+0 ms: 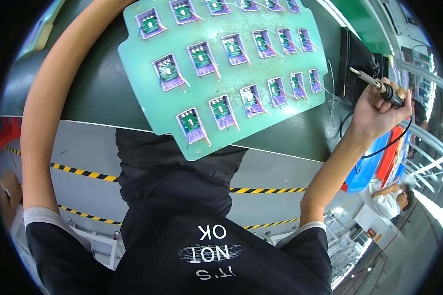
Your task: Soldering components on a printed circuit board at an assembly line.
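In my right hand [379, 109], raised at the right, is a soldering iron [371, 79] with a black grip, its tip pointing up and left. A black cord [386, 148] hangs below that hand. My left forearm [51, 93] curves up the left side, and the hand itself lies beyond the top edge. Across the table lies a pale green tray [157, 114] with rows of recesses. Each recess holds a purple case with a green circuit board [201, 56] and thin red and white wires. The tray's near edge overhangs the table.
Beyond the tray's right end stands a black box-shaped device [354, 61] near thin loose wire [333, 81]. Blue bins [362, 169] and a red bin [386, 160] sit to the right. A co-worker in a white top [388, 202] is farther off. Yellow-black tape [266, 190] marks the floor.
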Available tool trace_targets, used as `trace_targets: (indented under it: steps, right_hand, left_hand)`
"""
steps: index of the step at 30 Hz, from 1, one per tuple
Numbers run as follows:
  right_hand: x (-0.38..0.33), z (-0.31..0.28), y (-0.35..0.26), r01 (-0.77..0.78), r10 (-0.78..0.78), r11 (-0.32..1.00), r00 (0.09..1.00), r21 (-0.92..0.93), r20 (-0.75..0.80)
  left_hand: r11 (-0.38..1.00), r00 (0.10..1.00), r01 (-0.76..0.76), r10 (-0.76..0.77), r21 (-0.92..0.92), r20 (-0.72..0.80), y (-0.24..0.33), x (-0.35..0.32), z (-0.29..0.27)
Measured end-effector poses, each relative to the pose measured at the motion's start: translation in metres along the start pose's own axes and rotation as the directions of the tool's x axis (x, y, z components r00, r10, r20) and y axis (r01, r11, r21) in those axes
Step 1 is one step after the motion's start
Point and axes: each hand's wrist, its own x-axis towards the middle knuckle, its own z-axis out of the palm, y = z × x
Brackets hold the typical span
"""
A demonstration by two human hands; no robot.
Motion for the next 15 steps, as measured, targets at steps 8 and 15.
trace_targets:
  steps: [8, 15]
  right_hand:
    - [0.014, -0.017, -0.003, -0.087, 0.08, 0.981, 0.996, 0.173, 0.046]
    - [0.012, -0.021, -0.007, -0.076, 0.07, 0.985, 0.996, 0.154, 0.047]
  left_hand:
    - [0.989, 0.989, 0.142, -0.143, -0.029, -0.023, 0.019, -0.014, -0.013]
    - [0.879, 0.695, 0.475, -0.396, -0.031, -0.6, 0.082, -0.151, 0.004]
